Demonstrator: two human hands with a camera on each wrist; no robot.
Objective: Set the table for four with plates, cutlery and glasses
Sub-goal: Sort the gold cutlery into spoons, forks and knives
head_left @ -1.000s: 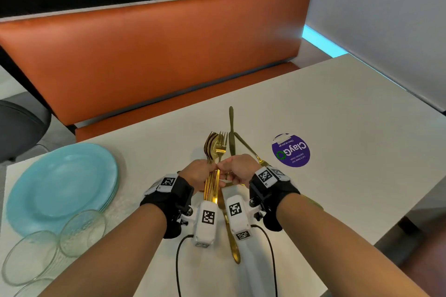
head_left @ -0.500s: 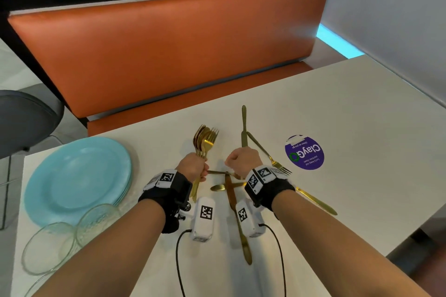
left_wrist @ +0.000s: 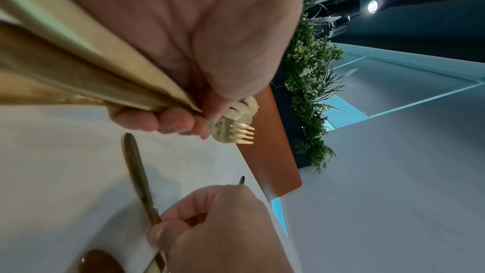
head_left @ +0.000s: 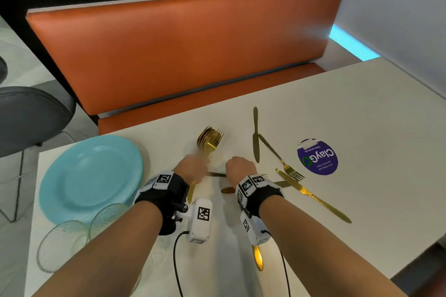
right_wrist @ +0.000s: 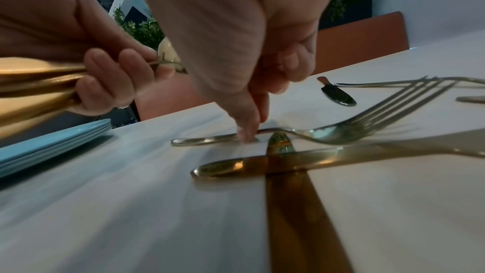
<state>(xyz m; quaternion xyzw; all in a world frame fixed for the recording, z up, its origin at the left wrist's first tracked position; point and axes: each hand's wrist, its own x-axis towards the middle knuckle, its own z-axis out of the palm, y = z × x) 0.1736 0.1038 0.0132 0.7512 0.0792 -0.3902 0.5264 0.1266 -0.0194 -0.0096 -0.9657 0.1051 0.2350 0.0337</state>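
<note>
While your left hand (head_left: 191,164) is clamped round the handles of a gold cutlery bundle (head_left: 210,138) just above the table (head_left: 362,108), your right hand (head_left: 240,166) is down beside it, fingertips pinching the thin handle of a fork (right_wrist: 325,134) lying among crossed knives (head_left: 311,196). That fork looks stiff, light and slick and lies flat, so nip the handle's edges near its end and tip it up. Plates (head_left: 89,176) and glasses (head_left: 60,246) wait stacked at the near left.

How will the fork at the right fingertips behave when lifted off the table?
Likely stiff: the fork is thin metal. Probably slippery: its polished handle lies flat on the smooth table. Seemingly light enough for the right hand to pinch.
</note>
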